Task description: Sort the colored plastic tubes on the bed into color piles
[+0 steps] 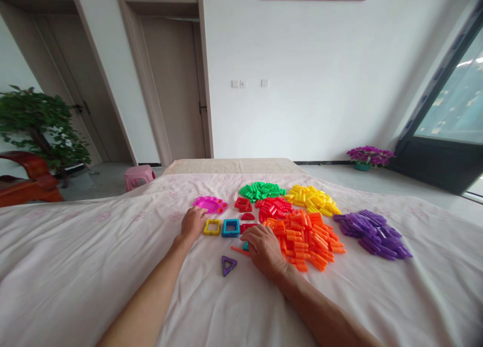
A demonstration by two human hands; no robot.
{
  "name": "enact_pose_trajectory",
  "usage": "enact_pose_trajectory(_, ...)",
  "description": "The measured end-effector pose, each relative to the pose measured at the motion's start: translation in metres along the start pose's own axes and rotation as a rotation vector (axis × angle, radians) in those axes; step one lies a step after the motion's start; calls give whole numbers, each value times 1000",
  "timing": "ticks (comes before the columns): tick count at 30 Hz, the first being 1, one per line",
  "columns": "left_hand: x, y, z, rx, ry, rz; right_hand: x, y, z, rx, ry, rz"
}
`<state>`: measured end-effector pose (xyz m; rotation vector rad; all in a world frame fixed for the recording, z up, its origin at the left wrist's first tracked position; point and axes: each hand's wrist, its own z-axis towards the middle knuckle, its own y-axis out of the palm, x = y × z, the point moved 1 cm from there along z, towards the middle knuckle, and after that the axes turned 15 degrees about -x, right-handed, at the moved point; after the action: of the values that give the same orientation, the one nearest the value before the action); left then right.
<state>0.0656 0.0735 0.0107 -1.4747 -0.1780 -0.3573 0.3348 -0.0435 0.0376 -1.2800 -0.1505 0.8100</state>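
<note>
My left hand (194,222) has its fingers closed at the near edge of a bright pink palette-shaped piece (210,204) with orange dots. My right hand (264,249) is bent over a small teal piece (246,246), which is mostly hidden beneath its curled fingers. Those fingertips also reach close to a red tile (247,227). Between my hands lie a yellow square frame (212,228) and a blue square frame (230,228). Nearer to me are a purple triangle frame (228,265) and a thin orange stick (239,250).
Piles of orange (305,239), red (273,207), green (261,190), yellow (313,199) and purple pieces (372,234) cover the right side. Red frames (243,204) sit near the middle. A pale flowered cloth (94,276) drapes the surface. A pink stool (139,177) stands beyond it.
</note>
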Motion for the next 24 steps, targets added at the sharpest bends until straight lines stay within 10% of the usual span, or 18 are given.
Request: enact_pose_trajectory(24,-1,-10,7,-34,78,-102,4,-4,-1,13,26,-28)
